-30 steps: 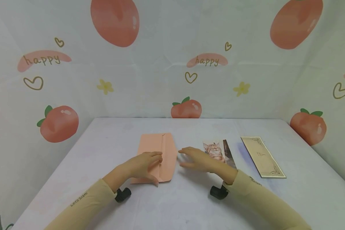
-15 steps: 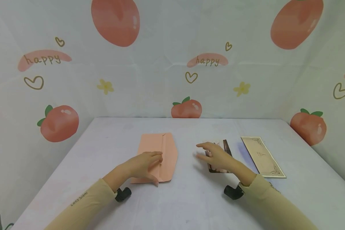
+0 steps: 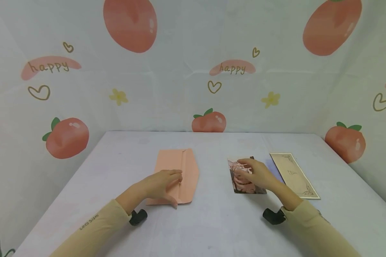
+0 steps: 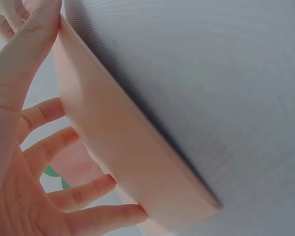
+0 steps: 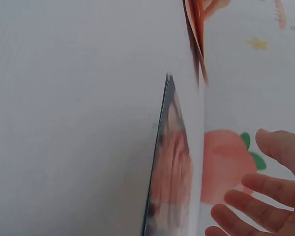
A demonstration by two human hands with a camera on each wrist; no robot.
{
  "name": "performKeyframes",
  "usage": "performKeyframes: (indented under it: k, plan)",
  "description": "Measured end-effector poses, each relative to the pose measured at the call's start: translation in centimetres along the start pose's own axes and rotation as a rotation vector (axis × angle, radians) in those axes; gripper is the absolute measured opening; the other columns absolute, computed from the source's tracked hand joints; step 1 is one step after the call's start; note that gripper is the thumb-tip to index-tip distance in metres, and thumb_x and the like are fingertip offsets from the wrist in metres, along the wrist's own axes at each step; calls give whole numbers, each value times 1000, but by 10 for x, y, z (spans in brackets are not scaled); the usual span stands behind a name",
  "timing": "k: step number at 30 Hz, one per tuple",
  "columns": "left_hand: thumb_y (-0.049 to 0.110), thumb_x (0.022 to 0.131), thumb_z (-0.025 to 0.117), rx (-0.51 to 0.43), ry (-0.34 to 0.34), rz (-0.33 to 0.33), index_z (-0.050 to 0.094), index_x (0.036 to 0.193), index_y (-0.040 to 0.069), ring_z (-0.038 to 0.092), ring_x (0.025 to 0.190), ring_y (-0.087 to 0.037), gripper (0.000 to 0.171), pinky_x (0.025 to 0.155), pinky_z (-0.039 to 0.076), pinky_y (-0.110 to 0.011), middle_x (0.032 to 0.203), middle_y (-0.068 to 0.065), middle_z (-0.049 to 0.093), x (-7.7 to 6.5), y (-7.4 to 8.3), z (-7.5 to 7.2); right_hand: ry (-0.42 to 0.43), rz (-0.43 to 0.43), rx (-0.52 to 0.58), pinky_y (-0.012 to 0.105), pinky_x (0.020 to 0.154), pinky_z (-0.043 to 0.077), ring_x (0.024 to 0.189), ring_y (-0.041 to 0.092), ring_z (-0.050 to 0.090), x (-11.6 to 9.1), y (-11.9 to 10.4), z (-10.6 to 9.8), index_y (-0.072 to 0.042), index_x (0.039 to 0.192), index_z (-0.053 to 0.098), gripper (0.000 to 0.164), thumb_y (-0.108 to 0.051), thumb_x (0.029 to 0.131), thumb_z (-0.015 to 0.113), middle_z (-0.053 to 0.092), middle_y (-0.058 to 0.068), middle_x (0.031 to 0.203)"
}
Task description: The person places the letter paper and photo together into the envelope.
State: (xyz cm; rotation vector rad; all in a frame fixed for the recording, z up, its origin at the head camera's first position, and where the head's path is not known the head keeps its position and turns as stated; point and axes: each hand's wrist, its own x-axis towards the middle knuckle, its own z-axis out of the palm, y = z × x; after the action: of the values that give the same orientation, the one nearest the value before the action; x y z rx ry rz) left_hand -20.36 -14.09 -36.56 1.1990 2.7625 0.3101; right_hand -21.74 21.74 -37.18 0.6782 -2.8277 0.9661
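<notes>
A pink envelope (image 3: 189, 178) lies left of centre on the table, its flap side extended to the right. My left hand (image 3: 157, 185) rests on it; in the left wrist view the fingertips touch the envelope (image 4: 123, 137) and the thumb is at its edge. A cat photo (image 3: 241, 187) lies right of centre, partly covered by my right hand (image 3: 260, 175), whose fingers are relaxed above it. From the right wrist view, a gap shows between the right hand (image 5: 270, 189) and the photo (image 5: 172, 172).
A beige card (image 3: 294, 175) with ornamented corners lies right of the photo. A white backdrop (image 3: 167, 71) printed with fruit and hearts stands behind the table (image 3: 199, 228). Black wrist cameras hang below both sleeves.
My right hand has moved right, from beside the envelope's flap to above the cat photo. The left hand stays on the envelope, and the envelope has not moved.
</notes>
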Motion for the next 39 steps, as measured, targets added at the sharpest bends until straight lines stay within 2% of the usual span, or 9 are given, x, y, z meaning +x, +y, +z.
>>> performKeyframes:
  k: [4, 8, 13, 16, 19, 23, 26, 31, 39]
  plan:
    - [54, 64, 77, -5, -1, -3, 52, 111, 13, 48, 126, -35, 67, 106, 40, -47, 141, -16, 46, 0, 0, 0, 38, 62, 7, 47, 79, 56, 99, 41, 62, -4, 8, -7, 10, 121, 53, 40, -13, 89, 61, 61, 28, 114]
    - [54, 64, 77, -6, -9, -14, 52, 111, 13, 48, 126, -35, 68, 105, 41, -47, 142, -16, 45, -1, 0, 0, 48, 174, 1, 43, 74, 57, 97, 40, 62, -7, 15, -14, 11, 121, 52, 44, -17, 89, 62, 63, 27, 107]
    - [54, 64, 77, -18, -17, -25, 52, 112, 13, 47, 126, -35, 68, 104, 41, -48, 142, -15, 44, -1, 0, 1, 46, 292, -7, 41, 73, 57, 99, 42, 62, -9, 26, -19, 10, 120, 52, 48, -23, 88, 64, 62, 28, 109]
    - [53, 64, 78, -27, -20, -25, 52, 112, 13, 48, 126, -35, 68, 104, 42, -47, 142, -15, 44, -1, 1, 0, 43, 337, 4, 42, 73, 56, 99, 43, 62, -10, 32, -21, 12, 119, 51, 51, -24, 87, 65, 62, 28, 107]
    - [53, 64, 78, -32, -24, -29, 52, 113, 13, 48, 126, -35, 68, 104, 42, -47, 143, -14, 44, -1, 0, 1, 45, 376, 21, 36, 71, 55, 98, 40, 62, -10, 38, -21, 12, 118, 52, 51, -25, 85, 67, 63, 26, 103]
    - [54, 63, 78, -26, -29, -38, 52, 112, 14, 48, 126, -35, 69, 104, 42, -47, 143, -13, 44, 0, -1, 2, 40, 409, 32, 26, 65, 49, 92, 33, 61, -10, 42, -20, 12, 113, 55, 48, -22, 83, 69, 64, 23, 98]
    - [55, 63, 77, -18, -31, -37, 52, 113, 14, 48, 126, -34, 70, 104, 42, -47, 143, -13, 44, 0, -2, 2, 25, 427, 45, 22, 62, 45, 83, 25, 59, -10, 43, -20, 13, 110, 55, 45, -19, 82, 69, 63, 21, 94]
    - [55, 64, 77, -15, -30, -33, 52, 115, 13, 48, 126, -35, 71, 104, 42, -47, 143, -13, 44, 0, -2, 3, 1, 444, 58, 21, 60, 43, 76, 17, 53, -10, 43, -21, 15, 109, 55, 45, -17, 81, 69, 61, 18, 88]
    - [54, 64, 77, -15, -34, -41, 52, 115, 13, 47, 127, -35, 70, 105, 41, -47, 143, -13, 44, 0, -1, 2, -14, 440, 50, 23, 59, 43, 74, 18, 54, -6, 49, -18, 15, 106, 55, 45, -15, 78, 73, 62, 16, 83]
